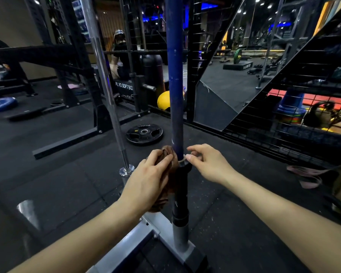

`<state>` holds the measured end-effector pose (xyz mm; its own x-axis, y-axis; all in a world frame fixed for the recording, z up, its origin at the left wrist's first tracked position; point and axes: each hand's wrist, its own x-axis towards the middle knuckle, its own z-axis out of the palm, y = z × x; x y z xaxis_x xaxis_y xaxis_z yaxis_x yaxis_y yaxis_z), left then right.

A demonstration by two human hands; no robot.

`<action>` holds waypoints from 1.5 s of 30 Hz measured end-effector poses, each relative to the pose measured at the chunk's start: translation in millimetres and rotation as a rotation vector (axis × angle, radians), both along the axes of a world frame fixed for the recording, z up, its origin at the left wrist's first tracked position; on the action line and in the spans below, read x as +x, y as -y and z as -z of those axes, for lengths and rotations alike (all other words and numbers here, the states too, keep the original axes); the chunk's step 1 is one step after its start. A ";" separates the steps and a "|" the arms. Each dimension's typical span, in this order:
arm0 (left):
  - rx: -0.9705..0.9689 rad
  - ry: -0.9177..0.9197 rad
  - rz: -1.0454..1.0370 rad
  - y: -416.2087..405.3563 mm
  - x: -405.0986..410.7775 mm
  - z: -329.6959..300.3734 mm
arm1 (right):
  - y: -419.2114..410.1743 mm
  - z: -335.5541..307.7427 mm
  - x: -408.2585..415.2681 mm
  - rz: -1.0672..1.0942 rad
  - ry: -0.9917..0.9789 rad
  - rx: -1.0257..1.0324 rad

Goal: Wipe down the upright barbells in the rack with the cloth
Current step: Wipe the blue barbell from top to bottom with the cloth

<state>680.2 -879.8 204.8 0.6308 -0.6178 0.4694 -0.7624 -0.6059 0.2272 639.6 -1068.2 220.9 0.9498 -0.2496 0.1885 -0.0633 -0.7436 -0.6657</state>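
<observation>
A blue barbell (pixel 175 79) stands upright in the grey rack base (pixel 146 231), its black sleeve (pixel 180 194) seated in a grey tube. My left hand (pixel 148 178) grips a brown cloth (pixel 166 152) and presses it against the left side of the bar just above the collar. My right hand (pixel 207 164) is at the right side of the bar, fingertips touching the white ring at the collar, fingers loosely bent. A chrome barbell (pixel 104 79) stands upright to the left, apart from both hands.
A black weight plate (pixel 144 133) lies on the rubber floor behind the bar. A wire mesh fence (pixel 283 119) runs along the right and back. A yellow ball (pixel 163 100), a plyo box and a seated person are beyond the fence. Black rack frame stands at left.
</observation>
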 end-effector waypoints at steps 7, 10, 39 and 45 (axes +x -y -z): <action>-0.008 -0.125 -0.037 9.6 12.0 -21.4 | -10.3 -9.4 0.4 -0.065 -0.013 0.025; -0.048 -0.153 0.004 4.5 9.3 -21.2 | -7.3 -8.5 -2.4 -0.076 -0.032 0.027; -0.120 -0.100 -0.009 6.8 0.1 -23.6 | 1.3 16.5 7.9 -0.020 -0.003 0.279; 0.015 -0.122 -0.082 22.1 28.3 -32.6 | -2.1 13.4 4.7 -0.026 -0.008 0.191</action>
